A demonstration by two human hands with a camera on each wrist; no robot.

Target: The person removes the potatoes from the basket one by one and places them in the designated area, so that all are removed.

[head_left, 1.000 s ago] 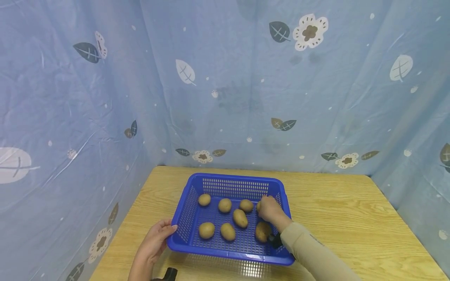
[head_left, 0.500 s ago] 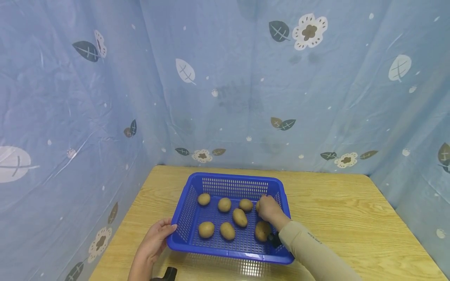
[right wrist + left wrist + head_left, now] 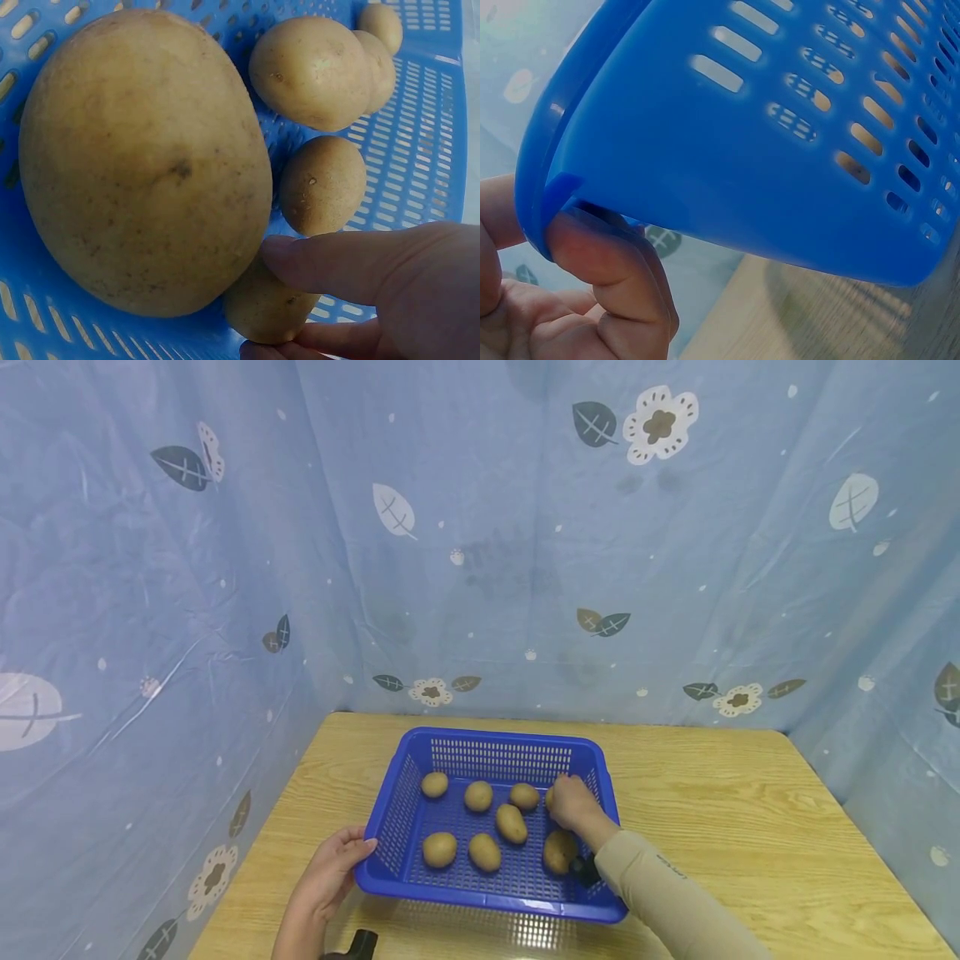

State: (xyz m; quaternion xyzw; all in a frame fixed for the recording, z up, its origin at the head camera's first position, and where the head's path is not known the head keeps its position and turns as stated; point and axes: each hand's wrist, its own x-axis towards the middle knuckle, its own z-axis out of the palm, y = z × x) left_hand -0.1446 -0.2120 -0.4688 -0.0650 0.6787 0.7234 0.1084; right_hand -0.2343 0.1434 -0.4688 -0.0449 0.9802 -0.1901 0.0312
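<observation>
A blue plastic basket with slotted walls stands on the table, several potatoes spread over its floor. My left hand grips its left rim near the front corner; in the left wrist view the fingers curl under the lip. Inside the basket, toward the back right, my right hand holds a small potato between thumb and fingers. Right in front of that hand lies a large potato, which fills much of the right wrist view. Another potato sits just beyond the thumb.
The basket rests on a wood-grain table, closer to its left side. Blue patterned curtains hang behind the table and along both sides. A black wrist-camera piece shows below the left hand.
</observation>
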